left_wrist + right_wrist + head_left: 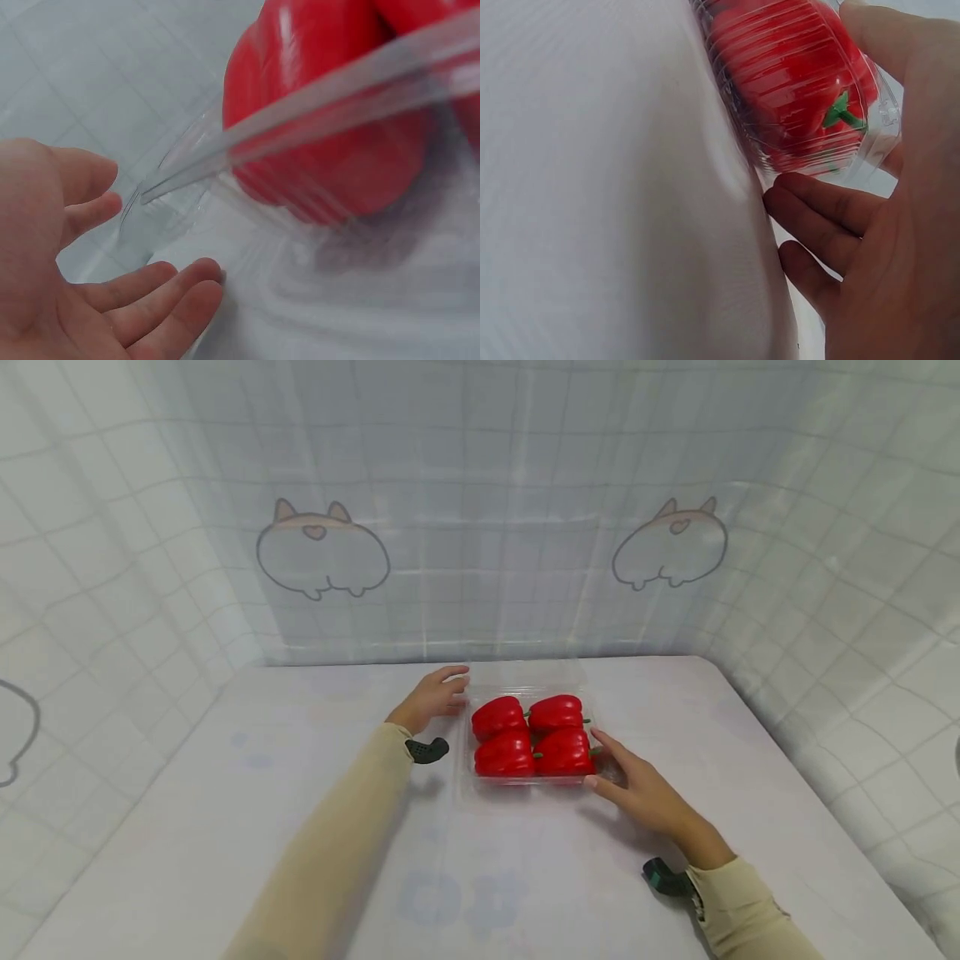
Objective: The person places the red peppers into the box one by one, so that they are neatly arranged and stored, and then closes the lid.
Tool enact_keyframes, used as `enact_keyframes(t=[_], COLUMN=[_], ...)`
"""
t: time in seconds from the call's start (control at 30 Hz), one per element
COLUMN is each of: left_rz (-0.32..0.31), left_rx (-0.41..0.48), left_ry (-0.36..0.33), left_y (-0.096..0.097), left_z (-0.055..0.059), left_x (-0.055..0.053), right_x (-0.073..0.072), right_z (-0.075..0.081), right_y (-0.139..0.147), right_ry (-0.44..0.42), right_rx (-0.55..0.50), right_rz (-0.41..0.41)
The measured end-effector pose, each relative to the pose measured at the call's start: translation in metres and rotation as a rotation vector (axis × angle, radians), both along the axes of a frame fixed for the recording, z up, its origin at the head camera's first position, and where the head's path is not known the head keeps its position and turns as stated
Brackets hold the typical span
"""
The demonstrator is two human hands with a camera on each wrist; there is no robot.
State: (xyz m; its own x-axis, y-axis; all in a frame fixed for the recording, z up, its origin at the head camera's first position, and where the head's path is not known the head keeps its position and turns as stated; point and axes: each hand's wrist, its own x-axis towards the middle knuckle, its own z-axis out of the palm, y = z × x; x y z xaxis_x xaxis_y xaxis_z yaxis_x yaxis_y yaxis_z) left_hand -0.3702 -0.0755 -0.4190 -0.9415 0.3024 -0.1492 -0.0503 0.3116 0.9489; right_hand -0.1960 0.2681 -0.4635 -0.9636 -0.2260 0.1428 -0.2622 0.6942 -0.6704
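Several red bell peppers (504,753) with green stems sit in two rows in a clear plastic box (525,781) on the table. Its clear lid (525,673) stands open at the back. My left hand (435,697) is beside the box's back left corner, fingers spread and holding nothing. In the left wrist view, a gap separates the left hand (97,255) from the plastic rim (187,172). My right hand (637,781) holds the front right corner, thumb at the front rim and index finger along the right side. The right hand's (885,217) lower fingers lie beside the ribbed wall.
A pale table (300,827) lies under the box. White grid-patterned curtains (495,527) with cartoon drawings rise behind it and along both sides. Dark devices (427,750) are worn at both wrists.
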Motion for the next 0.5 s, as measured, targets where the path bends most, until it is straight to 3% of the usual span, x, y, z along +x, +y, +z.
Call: enact_keyframes(t=[0.27,0.5], left_rz=[-0.025,-0.064], left_rx=[-0.038,-0.11], left_ry=[0.005,0.08], left_y=[-0.005,0.0], left_z=[0.0,0.0], left_x=[-0.01,-0.015], right_x=[-0.001,-0.002], right_z=[-0.001,-0.001], right_y=[0.0,0.0], right_ry=[0.006,0.005], right_rx=[0.028,0.01], right_rz=[-0.011,-0.007])
